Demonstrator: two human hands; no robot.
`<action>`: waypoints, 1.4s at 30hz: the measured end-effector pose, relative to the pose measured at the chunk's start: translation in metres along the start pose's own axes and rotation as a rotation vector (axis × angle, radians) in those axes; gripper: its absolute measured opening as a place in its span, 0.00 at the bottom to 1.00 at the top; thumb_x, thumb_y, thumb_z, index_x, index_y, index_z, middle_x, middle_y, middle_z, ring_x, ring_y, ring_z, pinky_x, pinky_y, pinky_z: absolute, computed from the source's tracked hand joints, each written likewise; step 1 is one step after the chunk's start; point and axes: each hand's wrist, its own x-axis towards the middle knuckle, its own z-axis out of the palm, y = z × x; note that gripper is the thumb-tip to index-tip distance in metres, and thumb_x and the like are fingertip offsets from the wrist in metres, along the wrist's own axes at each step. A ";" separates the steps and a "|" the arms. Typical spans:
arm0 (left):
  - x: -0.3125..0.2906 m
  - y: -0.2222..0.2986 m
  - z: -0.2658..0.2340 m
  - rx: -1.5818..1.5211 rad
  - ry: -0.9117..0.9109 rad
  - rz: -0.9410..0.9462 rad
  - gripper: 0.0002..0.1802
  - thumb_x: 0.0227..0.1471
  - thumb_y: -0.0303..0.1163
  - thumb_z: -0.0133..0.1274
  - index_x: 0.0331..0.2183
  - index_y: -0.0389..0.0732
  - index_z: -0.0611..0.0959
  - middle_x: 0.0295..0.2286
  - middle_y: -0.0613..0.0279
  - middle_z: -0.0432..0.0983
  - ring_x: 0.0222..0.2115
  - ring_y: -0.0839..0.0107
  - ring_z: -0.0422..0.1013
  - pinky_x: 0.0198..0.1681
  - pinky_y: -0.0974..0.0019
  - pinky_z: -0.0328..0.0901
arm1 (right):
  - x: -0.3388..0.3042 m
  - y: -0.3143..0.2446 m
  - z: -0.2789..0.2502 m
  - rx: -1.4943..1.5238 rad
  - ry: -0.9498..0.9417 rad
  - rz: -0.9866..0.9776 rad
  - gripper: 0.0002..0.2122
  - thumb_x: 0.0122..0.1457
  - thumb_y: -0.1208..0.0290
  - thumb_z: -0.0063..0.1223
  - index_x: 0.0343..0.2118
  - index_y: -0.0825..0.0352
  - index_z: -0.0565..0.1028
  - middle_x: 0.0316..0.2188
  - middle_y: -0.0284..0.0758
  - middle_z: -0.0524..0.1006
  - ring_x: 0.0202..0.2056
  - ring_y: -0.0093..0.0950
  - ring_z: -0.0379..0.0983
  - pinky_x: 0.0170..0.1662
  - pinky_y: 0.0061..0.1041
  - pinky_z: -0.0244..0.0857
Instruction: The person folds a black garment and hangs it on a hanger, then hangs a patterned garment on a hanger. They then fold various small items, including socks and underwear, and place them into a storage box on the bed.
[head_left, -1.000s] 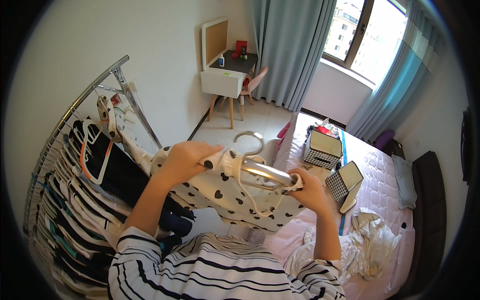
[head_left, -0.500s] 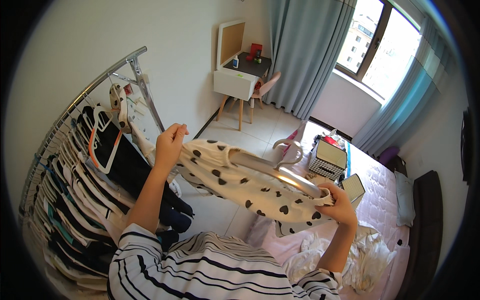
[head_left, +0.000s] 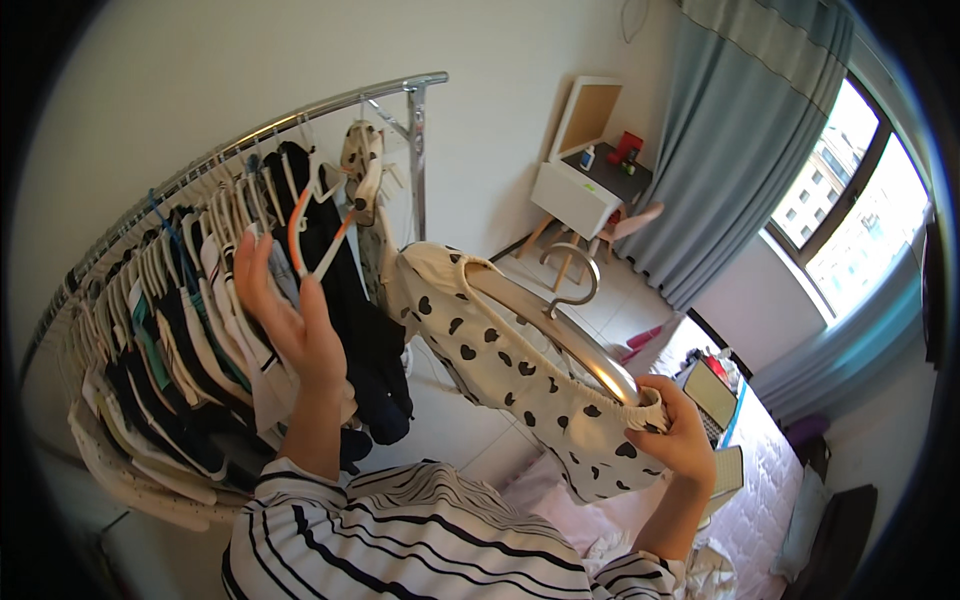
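A cream top with black hearts (head_left: 505, 365) hangs on a thick silvery hanger (head_left: 590, 365), its hook pointing up. My right hand (head_left: 680, 430) is closed on the top's gathered neckline at the hanger's right end. Out to the left, my left hand (head_left: 300, 325) is raised with fingers apart and nothing held. It overlaps the lower part of a bare white-and-orange hanger (head_left: 296, 225) on the rack; I cannot tell whether they touch.
A chrome clothes rack (head_left: 417, 150) full of garments curves along the left. Beyond stand a small desk (head_left: 575, 200) and a pink chair (head_left: 640, 220). To the right is a bed (head_left: 765, 480) with boxes on it. Grey-blue curtains (head_left: 740, 150) flank the window.
My left hand has let go of the top's left side and moved left toward the rack, opening. The view has swung left. My right hand keeps its hold on the top.
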 end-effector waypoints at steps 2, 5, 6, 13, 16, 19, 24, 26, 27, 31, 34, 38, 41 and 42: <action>-0.007 -0.021 0.003 -0.272 -0.065 -0.308 0.30 0.55 0.28 0.45 0.58 0.39 0.57 0.57 0.54 0.51 0.59 0.59 0.49 0.58 0.57 0.49 | 0.013 -0.010 0.005 -0.019 -0.060 -0.017 0.25 0.42 0.81 0.59 0.47 0.68 0.67 0.30 0.26 0.70 0.31 0.13 0.65 0.33 0.13 0.59; -0.012 -0.030 0.004 -0.478 -0.173 -0.529 0.34 0.54 0.23 0.46 0.60 0.40 0.54 0.56 0.57 0.55 0.54 0.66 0.58 0.52 0.68 0.57 | 0.026 -0.030 0.010 0.025 -0.151 0.011 0.25 0.42 0.81 0.59 0.47 0.69 0.66 0.31 0.26 0.69 0.32 0.13 0.65 0.34 0.12 0.60; -0.013 -0.034 0.007 -0.528 -0.220 -0.579 0.33 0.54 0.23 0.46 0.60 0.41 0.55 0.56 0.58 0.57 0.53 0.68 0.61 0.50 0.70 0.58 | 0.027 -0.037 0.009 -0.001 -0.169 -0.006 0.25 0.42 0.81 0.59 0.47 0.69 0.66 0.32 0.26 0.69 0.32 0.13 0.65 0.34 0.12 0.59; -0.018 -0.030 0.043 -0.260 -0.322 -0.272 0.31 0.51 0.21 0.48 0.57 0.41 0.62 0.49 0.55 0.63 0.37 0.71 0.71 0.35 0.72 0.68 | 0.019 -0.066 -0.012 -0.040 -0.158 -0.035 0.28 0.41 0.83 0.58 0.49 0.70 0.65 0.33 0.27 0.70 0.32 0.13 0.64 0.32 0.13 0.57; -0.015 -0.016 0.061 -0.125 -0.411 -0.194 0.30 0.49 0.22 0.51 0.55 0.43 0.66 0.47 0.57 0.63 0.33 0.73 0.71 0.32 0.72 0.68 | 0.012 -0.077 -0.021 -0.093 -0.190 -0.058 0.28 0.40 0.83 0.58 0.49 0.71 0.65 0.33 0.28 0.70 0.31 0.14 0.65 0.32 0.12 0.57; -0.004 -0.020 0.068 -0.069 -0.425 -0.110 0.28 0.48 0.23 0.52 0.53 0.43 0.69 0.45 0.60 0.64 0.29 0.73 0.70 0.29 0.71 0.67 | 0.008 -0.086 -0.023 -0.126 -0.211 -0.064 0.28 0.40 0.83 0.58 0.48 0.71 0.64 0.33 0.28 0.70 0.31 0.14 0.65 0.31 0.13 0.58; 0.013 -0.023 0.062 -0.430 -0.211 -0.249 0.26 0.49 0.21 0.51 0.52 0.44 0.71 0.41 0.63 0.61 0.25 0.82 0.60 0.26 0.80 0.61 | 0.008 -0.083 -0.014 -0.054 -0.292 -0.002 0.27 0.43 0.84 0.58 0.49 0.71 0.64 0.32 0.29 0.71 0.30 0.15 0.68 0.30 0.14 0.62; 0.020 -0.022 0.055 -0.600 -0.123 -0.286 0.26 0.51 0.20 0.49 0.53 0.42 0.71 0.41 0.65 0.60 0.27 0.84 0.59 0.26 0.81 0.59 | 0.017 -0.081 -0.001 -0.014 -0.331 0.033 0.27 0.44 0.84 0.58 0.50 0.70 0.64 0.31 0.30 0.72 0.30 0.16 0.69 0.30 0.15 0.64; 0.023 -0.020 0.051 -0.566 -0.123 -0.261 0.25 0.51 0.19 0.48 0.53 0.42 0.71 0.41 0.65 0.60 0.27 0.84 0.60 0.27 0.81 0.60 | 0.024 -0.072 0.003 -0.045 -0.350 -0.014 0.27 0.45 0.82 0.59 0.51 0.70 0.64 0.32 0.30 0.72 0.31 0.16 0.69 0.31 0.15 0.64; 0.031 -0.012 0.039 -0.402 -0.270 -0.221 0.24 0.50 0.18 0.48 0.51 0.41 0.72 0.41 0.63 0.60 0.30 0.82 0.61 0.29 0.79 0.62 | 0.052 -0.067 0.038 -0.103 -0.257 -0.075 0.25 0.46 0.79 0.58 0.49 0.71 0.65 0.31 0.30 0.73 0.32 0.15 0.67 0.36 0.15 0.63; 0.030 -0.007 0.037 -0.363 -0.350 -0.220 0.24 0.48 0.18 0.50 0.50 0.40 0.73 0.40 0.61 0.62 0.30 0.78 0.63 0.31 0.77 0.63 | 0.079 -0.071 0.058 -0.124 -0.215 -0.068 0.24 0.47 0.78 0.57 0.49 0.71 0.66 0.31 0.31 0.73 0.33 0.15 0.67 0.36 0.16 0.62; 0.009 -0.012 0.043 -0.486 -0.310 -0.295 0.26 0.48 0.17 0.49 0.52 0.41 0.71 0.43 0.62 0.60 0.30 0.79 0.63 0.33 0.77 0.64 | 0.118 -0.050 0.070 -0.059 -0.129 -0.126 0.24 0.48 0.75 0.57 0.49 0.72 0.65 0.31 0.31 0.73 0.32 0.16 0.67 0.37 0.16 0.62; 0.008 -0.024 0.041 -0.668 -0.098 -0.415 0.28 0.50 0.18 0.47 0.55 0.41 0.67 0.44 0.67 0.61 0.24 0.85 0.57 0.23 0.81 0.53 | 0.139 -0.042 0.078 0.006 -0.052 -0.121 0.24 0.48 0.74 0.57 0.49 0.74 0.65 0.31 0.30 0.72 0.32 0.16 0.67 0.38 0.16 0.61; 0.017 -0.019 0.033 -0.735 -0.090 -0.530 0.28 0.51 0.20 0.47 0.55 0.40 0.66 0.43 0.68 0.63 0.23 0.86 0.56 0.22 0.81 0.52 | 0.143 -0.035 0.076 0.032 -0.034 -0.109 0.24 0.48 0.74 0.57 0.49 0.74 0.65 0.32 0.30 0.72 0.32 0.16 0.67 0.38 0.15 0.61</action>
